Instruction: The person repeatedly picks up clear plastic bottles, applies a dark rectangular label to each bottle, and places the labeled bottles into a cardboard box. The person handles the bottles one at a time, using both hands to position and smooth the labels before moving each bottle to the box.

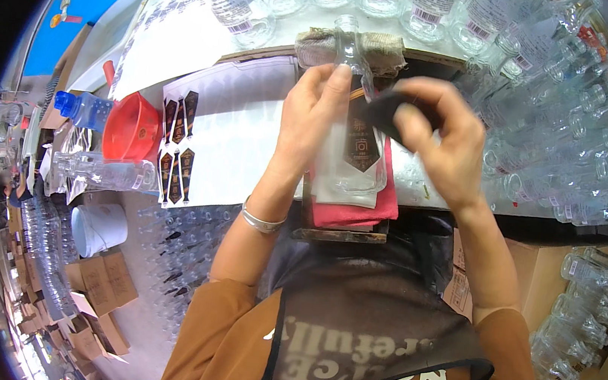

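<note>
A clear glass bottle (pixel 333 129) lies in front of me, its neck away from me on a folded beige cloth (pixel 385 52). My left hand (pixel 310 111) is closed round its shoulder, thumb on top. On the bottle's upper side is a dark pointed label (pixel 362 151) with copper-coloured print. My right hand (pixel 437 127) grips a black flat piece (pixel 396 115) at the bottle's right side; motion blurs both, so the piece's exact kind is unclear. A white cloth and a red cloth (pixel 394 167) lie under the bottle on a wooden stand (pixel 340 235).
Left of the bottle, a white sheet (pixel 240 121) carries several dark labels (pixel 174 174). Beside it are a red bowl (pixel 133 127), a blue-capped plastic bottle (pixel 86 110) and a lying glass bottle (pixel 105 172). Many glass bottles (pixel 552 144) crowd the right side; more stand along the far edge.
</note>
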Demonstrator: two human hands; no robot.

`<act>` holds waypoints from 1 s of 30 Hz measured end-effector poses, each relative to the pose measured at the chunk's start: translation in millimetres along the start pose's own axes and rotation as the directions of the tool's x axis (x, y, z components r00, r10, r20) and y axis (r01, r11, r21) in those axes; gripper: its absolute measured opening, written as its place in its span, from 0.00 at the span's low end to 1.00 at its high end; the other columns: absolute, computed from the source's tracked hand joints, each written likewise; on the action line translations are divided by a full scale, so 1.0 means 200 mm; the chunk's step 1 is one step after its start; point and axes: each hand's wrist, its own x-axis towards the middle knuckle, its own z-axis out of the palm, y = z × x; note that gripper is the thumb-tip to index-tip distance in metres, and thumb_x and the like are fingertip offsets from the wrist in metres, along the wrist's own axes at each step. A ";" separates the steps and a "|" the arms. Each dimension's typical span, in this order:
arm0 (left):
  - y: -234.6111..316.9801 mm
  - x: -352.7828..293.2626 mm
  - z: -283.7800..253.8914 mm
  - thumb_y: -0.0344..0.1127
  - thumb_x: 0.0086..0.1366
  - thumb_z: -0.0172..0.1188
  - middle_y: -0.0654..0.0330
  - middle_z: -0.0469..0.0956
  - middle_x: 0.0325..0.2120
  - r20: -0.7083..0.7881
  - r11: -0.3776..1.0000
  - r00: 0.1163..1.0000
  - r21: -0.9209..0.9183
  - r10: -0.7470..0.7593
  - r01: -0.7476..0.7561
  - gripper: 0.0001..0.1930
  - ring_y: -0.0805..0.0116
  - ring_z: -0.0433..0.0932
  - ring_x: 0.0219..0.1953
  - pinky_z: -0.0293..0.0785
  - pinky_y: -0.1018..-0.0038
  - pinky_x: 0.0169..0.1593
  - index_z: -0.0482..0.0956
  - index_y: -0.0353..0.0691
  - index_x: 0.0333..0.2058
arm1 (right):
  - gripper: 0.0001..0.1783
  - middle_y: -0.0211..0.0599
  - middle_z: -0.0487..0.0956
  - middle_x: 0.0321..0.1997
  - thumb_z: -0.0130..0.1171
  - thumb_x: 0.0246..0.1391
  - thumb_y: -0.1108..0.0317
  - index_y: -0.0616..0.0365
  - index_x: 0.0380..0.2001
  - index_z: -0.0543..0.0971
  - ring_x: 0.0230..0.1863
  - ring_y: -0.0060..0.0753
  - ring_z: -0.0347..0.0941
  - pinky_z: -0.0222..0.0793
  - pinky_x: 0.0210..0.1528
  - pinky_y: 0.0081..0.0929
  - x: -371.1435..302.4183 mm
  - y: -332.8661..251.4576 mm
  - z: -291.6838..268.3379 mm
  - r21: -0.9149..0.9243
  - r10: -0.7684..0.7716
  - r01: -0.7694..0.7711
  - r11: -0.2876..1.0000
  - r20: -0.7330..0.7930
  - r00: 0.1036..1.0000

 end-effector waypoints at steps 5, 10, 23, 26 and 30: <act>-0.04 -0.01 0.04 0.48 0.75 0.55 0.61 0.81 0.35 -0.069 1.000 0.998 0.025 0.006 -0.004 0.22 0.79 0.77 0.35 0.73 0.82 0.38 0.75 0.30 0.50 | 0.15 0.35 0.83 0.43 0.61 0.62 0.72 0.68 0.49 0.78 0.44 0.20 0.78 0.75 0.48 0.18 0.06 0.30 0.02 0.105 0.064 -0.054 0.993 -0.098 0.993; -0.07 -0.02 0.04 0.47 0.75 0.55 0.58 0.82 0.39 -0.027 0.981 0.999 -0.193 -0.035 0.029 0.22 0.74 0.80 0.39 0.77 0.79 0.43 0.74 0.31 0.52 | 0.16 0.37 0.83 0.44 0.62 0.62 0.71 0.68 0.50 0.78 0.43 0.20 0.78 0.75 0.47 0.19 0.07 0.35 0.02 0.023 0.135 -0.133 0.991 -0.184 0.974; -0.06 -0.03 0.01 0.48 0.77 0.50 0.54 0.80 0.47 0.075 0.900 0.992 -0.419 -0.100 0.123 0.23 0.69 0.78 0.48 0.73 0.74 0.51 0.72 0.31 0.55 | 0.13 0.43 0.83 0.44 0.62 0.50 0.74 0.60 0.41 0.82 0.45 0.38 0.81 0.76 0.48 0.30 0.05 0.28 -0.04 -0.140 -0.222 0.244 0.960 0.155 0.963; -0.05 -0.12 -0.08 0.42 0.74 0.55 0.46 0.72 0.61 0.067 0.920 0.987 -0.357 -0.149 0.164 0.28 0.61 0.71 0.62 0.68 0.67 0.63 0.64 0.29 0.65 | 0.14 0.40 0.83 0.42 0.63 0.42 0.77 0.60 0.37 0.81 0.44 0.44 0.80 0.76 0.50 0.36 -0.11 0.14 -0.06 -0.110 -0.335 0.391 0.914 0.339 0.879; -0.04 -0.34 -0.21 0.36 0.58 0.70 0.44 0.57 0.71 0.230 0.985 0.961 0.044 0.152 -0.167 0.50 0.55 0.56 0.73 0.52 0.60 0.74 0.48 0.33 0.73 | 0.16 0.38 0.84 0.38 0.63 0.40 0.81 0.59 0.37 0.82 0.39 0.40 0.80 0.77 0.44 0.34 -0.16 -0.04 -0.06 -0.052 -0.340 0.392 0.918 0.402 0.850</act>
